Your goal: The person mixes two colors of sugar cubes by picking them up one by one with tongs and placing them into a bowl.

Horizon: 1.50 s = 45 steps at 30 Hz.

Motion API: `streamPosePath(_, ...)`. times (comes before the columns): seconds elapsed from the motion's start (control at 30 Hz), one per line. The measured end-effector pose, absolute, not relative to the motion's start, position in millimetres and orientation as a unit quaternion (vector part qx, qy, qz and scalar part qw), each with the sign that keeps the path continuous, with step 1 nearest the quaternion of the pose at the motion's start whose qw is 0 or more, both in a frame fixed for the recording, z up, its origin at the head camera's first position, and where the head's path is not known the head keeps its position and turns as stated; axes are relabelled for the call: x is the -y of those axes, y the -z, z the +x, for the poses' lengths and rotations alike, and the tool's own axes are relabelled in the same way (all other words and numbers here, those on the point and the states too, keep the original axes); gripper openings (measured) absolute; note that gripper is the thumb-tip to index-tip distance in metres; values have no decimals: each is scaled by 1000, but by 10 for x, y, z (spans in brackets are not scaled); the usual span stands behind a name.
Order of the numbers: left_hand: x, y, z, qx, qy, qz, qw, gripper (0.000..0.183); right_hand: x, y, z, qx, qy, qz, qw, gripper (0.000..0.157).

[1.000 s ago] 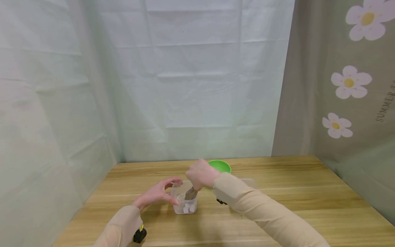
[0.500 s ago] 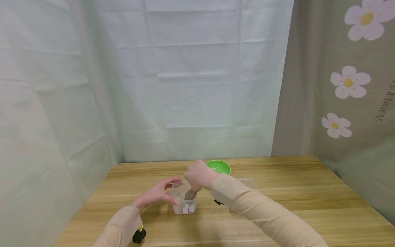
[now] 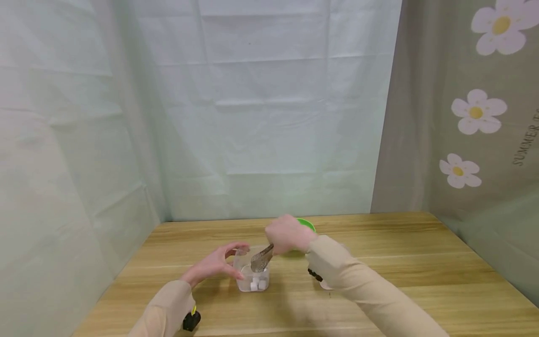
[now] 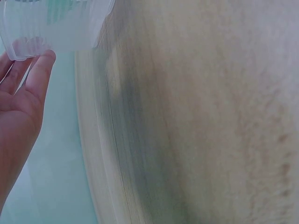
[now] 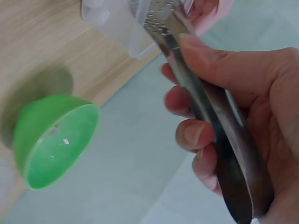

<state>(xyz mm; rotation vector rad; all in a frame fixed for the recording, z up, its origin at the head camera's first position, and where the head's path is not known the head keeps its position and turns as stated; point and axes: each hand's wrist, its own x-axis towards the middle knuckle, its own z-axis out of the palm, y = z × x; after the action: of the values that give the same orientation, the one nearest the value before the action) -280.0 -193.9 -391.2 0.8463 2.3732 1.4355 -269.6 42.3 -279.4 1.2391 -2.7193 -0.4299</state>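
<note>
My left hand holds a clear plastic container by its left side, thumb at the front and fingers at the back. In the left wrist view, that hand meets the container with its fingertips. Several white cubes lie in the bottom of the container. My right hand grips metal tongs, whose perforated tips slant down over the container. The right wrist view shows the tongs squeezed between thumb and fingers; I cannot tell whether their tips hold a cube.
A green bowl stands behind the right hand, mostly covered by it in the head view. Part of another clear container shows beneath the right forearm. A wooden table carries everything, with hanging cloth beyond its far edge.
My right hand has moved up and to the right, drawing the tongs higher in the container and covering more of the green bowl. The left hand and container have stayed in place.
</note>
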Motion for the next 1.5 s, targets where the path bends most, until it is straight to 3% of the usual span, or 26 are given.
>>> streamPosePath(0.17,1933,3913,-2795,-808,-496,297,115,78,-623,2858,-2775,898,67,432,50,33)
streamPosePath(0.3,1931,3911,-2792,-803,-503,298,117,79,-751,2932,-2841,896,21,441,46,11)
streamPosePath(0.47,1927,3907,-2790,-804,-504,292,118,81,-886,2990,-2882,901,-42,430,35,18)
streamPosePath(0.6,1924,3905,-2790,-807,-502,290,117,81,-952,2989,-2879,900,-83,426,29,9)
streamPosePath(0.83,1921,3902,-2784,-809,-497,290,117,80,-1078,2990,-2844,896,-148,418,9,9)
streamPosePath(1.2,1920,3906,-2788,-810,-498,287,120,82,-1430,2902,-2906,908,-225,355,-8,23)
streamPosePath(1.5,1921,3908,-2778,-805,-505,288,120,80,-1656,2880,-3002,931,-199,305,18,28)
